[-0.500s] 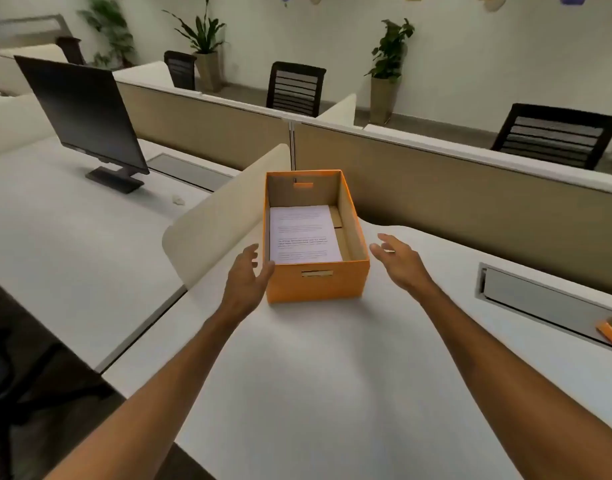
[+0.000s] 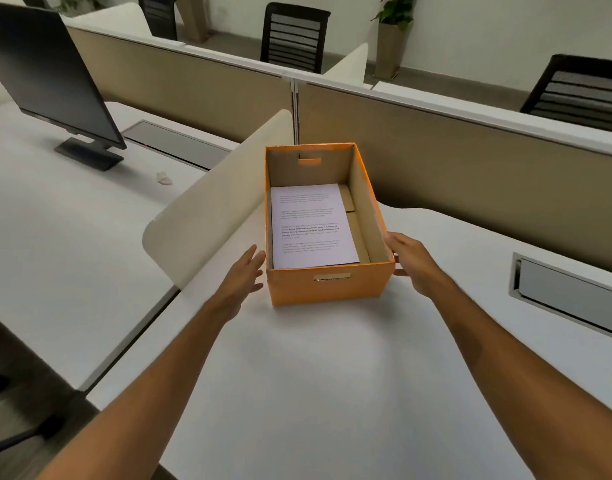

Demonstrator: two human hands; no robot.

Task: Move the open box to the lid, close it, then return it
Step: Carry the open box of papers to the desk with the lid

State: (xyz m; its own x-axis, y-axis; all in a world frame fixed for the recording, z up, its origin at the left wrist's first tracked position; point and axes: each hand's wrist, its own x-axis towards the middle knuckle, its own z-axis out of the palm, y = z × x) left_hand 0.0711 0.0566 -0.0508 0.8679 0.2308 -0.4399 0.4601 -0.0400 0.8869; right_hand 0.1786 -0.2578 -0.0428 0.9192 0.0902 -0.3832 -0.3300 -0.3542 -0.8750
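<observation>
Head view: the open orange box (image 2: pixel 329 285) stands upright on the white surface (image 2: pixel 332 393), its near short wall facing the camera with a slot handle in it. Inside, a printed sheet of paper (image 2: pixel 309 225) lies flat on the brown cardboard floor, toward the left wall. The box sits between the two hands. The right hand (image 2: pixel 413 263) is at the near right corner, its fingers (image 2: pixel 391 242) spread and laid against the right wall, the thumb low beside the corner; whether they press or merely touch is unclear. The left hand (image 2: pixel 244 275) is just beside the near left corner, its fingers (image 2: pixel 254 259) extended and loosely spread, their tips at or almost at the left wall, not curled around anything. Just left of the box a cream rounded divider panel (image 2: pixel 211 226) rises from the surface edge. Behind it runs a tan partition (image 2: pixel 453 161). On the neighbouring desk to the left stands a dark monitor (image 2: pixel 45 74).
</observation>
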